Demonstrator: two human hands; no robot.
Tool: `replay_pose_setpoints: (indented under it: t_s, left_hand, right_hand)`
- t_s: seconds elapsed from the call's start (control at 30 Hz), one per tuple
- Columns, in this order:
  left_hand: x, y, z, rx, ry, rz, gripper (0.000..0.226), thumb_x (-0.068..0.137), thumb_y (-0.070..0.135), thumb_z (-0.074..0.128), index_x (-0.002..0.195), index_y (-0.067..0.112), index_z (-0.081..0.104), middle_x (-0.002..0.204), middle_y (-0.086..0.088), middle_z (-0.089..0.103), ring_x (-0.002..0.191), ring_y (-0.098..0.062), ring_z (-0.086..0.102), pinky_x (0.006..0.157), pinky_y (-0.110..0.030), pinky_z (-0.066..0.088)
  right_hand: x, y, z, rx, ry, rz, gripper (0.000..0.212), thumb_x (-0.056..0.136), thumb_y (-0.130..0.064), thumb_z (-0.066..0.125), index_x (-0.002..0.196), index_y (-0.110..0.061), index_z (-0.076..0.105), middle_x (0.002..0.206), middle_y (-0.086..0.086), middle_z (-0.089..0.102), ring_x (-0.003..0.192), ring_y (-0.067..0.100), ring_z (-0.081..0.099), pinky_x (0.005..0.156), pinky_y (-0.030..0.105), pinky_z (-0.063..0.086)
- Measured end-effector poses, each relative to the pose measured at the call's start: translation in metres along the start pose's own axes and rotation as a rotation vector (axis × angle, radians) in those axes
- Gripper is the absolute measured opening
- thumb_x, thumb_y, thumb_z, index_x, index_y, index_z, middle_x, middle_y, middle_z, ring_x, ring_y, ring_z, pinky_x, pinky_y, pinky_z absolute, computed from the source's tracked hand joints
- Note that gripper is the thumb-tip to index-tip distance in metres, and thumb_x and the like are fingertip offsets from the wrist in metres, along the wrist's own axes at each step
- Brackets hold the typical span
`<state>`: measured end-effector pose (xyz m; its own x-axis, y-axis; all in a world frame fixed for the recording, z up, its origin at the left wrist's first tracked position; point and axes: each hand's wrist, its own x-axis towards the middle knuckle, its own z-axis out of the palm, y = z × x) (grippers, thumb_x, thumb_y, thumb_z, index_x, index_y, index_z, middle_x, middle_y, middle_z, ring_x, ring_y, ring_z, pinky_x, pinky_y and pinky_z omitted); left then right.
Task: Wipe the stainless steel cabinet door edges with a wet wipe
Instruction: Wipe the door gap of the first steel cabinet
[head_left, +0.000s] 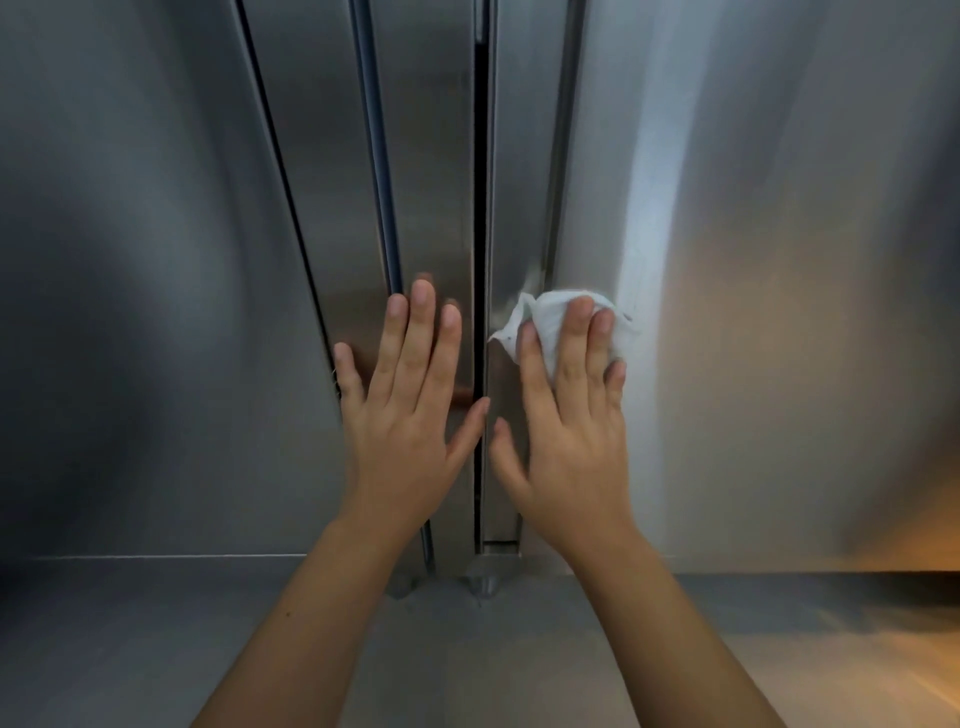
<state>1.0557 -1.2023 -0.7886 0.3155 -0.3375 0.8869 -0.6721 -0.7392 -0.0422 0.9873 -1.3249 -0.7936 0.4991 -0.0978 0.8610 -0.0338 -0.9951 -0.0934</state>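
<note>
Two stainless steel cabinet doors meet at a dark vertical gap (480, 260) in the middle of the view. My left hand (402, 410) lies flat with straight fingers on the left door (332, 182), close to its inner edge. My right hand (566, 415) presses a crumpled white wet wipe (545, 317) against the right door (524, 182), over the ridge next to the gap. Its fingers are spread and fairly straight on top of the wipe. Part of the wipe is hidden under the fingers.
A long vertical handle strip (376, 156) runs down the left door. Broad steel panels (805, 260) stretch to both sides. Below the doors lies a steel ledge (467, 649) with two small round feet (483, 582) at the door bottoms.
</note>
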Motion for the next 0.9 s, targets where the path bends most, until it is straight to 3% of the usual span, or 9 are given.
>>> replay_pose_setpoints:
  t_s: [0.13, 0.23, 0.37, 0.6, 0.7, 0.77, 0.9]
  left_hand:
    - [0.0, 0.002, -0.002, 0.012, -0.014, -0.016, 0.072, 0.089, 0.041, 0.048, 0.144, 0.01, 0.014, 0.152, 0.006, -0.019, 0.142, -0.01, -0.009, 0.113, -0.049, -0.001]
    - [0.002, 0.006, -0.004, 0.008, -0.017, -0.025, 0.073, 0.088, 0.039, 0.051, 0.143, 0.008, 0.016, 0.151, -0.005, -0.002, 0.142, -0.01, -0.01, 0.112, -0.048, -0.001]
    - [0.003, 0.01, -0.006, -0.02, -0.003, -0.042, 0.072, 0.085, 0.036, 0.053, 0.142, 0.007, 0.019, 0.146, -0.009, 0.013, 0.141, -0.009, -0.011, 0.111, -0.048, 0.001]
    - [0.002, 0.009, -0.005, -0.038, 0.003, -0.043, 0.072, 0.087, 0.038, 0.051, 0.142, 0.007, 0.018, 0.146, -0.009, 0.012, 0.14, -0.007, -0.011, 0.111, -0.049, 0.001]
    - [0.002, 0.008, -0.005, -0.043, -0.014, -0.039, 0.073, 0.086, 0.038, 0.052, 0.143, 0.007, 0.017, 0.147, -0.008, 0.009, 0.14, -0.008, -0.012, 0.111, -0.048, -0.002]
    - [0.002, 0.008, -0.006, -0.036, -0.033, -0.04, 0.074, 0.087, 0.038, 0.052, 0.143, 0.009, 0.014, 0.151, -0.005, -0.003, 0.14, -0.008, -0.013, 0.112, -0.047, -0.006]
    - [0.002, 0.007, -0.006, -0.038, -0.058, -0.043, 0.074, 0.088, 0.038, 0.051, 0.144, 0.01, 0.011, 0.151, 0.001, -0.015, 0.14, -0.008, -0.015, 0.112, -0.046, -0.009]
  right_hand:
    - [-0.036, 0.005, 0.018, -0.087, -0.065, -0.012, 0.074, 0.079, -0.025, 0.048, 0.144, -0.008, 0.018, 0.153, 0.013, -0.011, 0.142, 0.027, -0.014, 0.113, 0.049, 0.005]
    - [-0.068, 0.008, 0.03, -0.124, -0.127, -0.021, 0.081, 0.075, -0.022, 0.042, 0.147, -0.006, 0.008, 0.153, 0.011, -0.024, 0.142, 0.028, -0.016, 0.106, 0.057, 0.012]
    - [-0.078, 0.005, 0.032, -0.079, -0.137, 0.014, 0.067, 0.075, -0.021, 0.04, 0.139, -0.005, 0.024, 0.152, 0.009, -0.026, 0.142, 0.026, -0.017, 0.103, 0.058, 0.018]
    - [-0.042, 0.006, 0.03, -0.06, -0.015, 0.026, 0.068, 0.082, -0.021, 0.046, 0.144, -0.007, 0.021, 0.154, 0.012, -0.016, 0.143, 0.029, -0.01, 0.117, 0.045, 0.001]
    - [-0.078, 0.01, 0.041, -0.088, -0.075, 0.016, 0.075, 0.08, -0.022, 0.041, 0.148, -0.009, 0.011, 0.154, 0.011, -0.02, 0.142, 0.03, -0.011, 0.114, 0.05, 0.006]
    - [-0.108, 0.013, 0.047, -0.087, -0.144, -0.005, 0.08, 0.08, -0.023, 0.039, 0.149, -0.013, 0.001, 0.154, 0.011, -0.019, 0.142, 0.03, -0.01, 0.105, 0.059, 0.014]
    - [-0.137, 0.012, 0.052, -0.083, -0.217, 0.003, 0.081, 0.08, -0.023, 0.038, 0.149, -0.014, -0.002, 0.155, 0.011, -0.018, 0.143, 0.028, -0.011, 0.1, 0.063, 0.017]
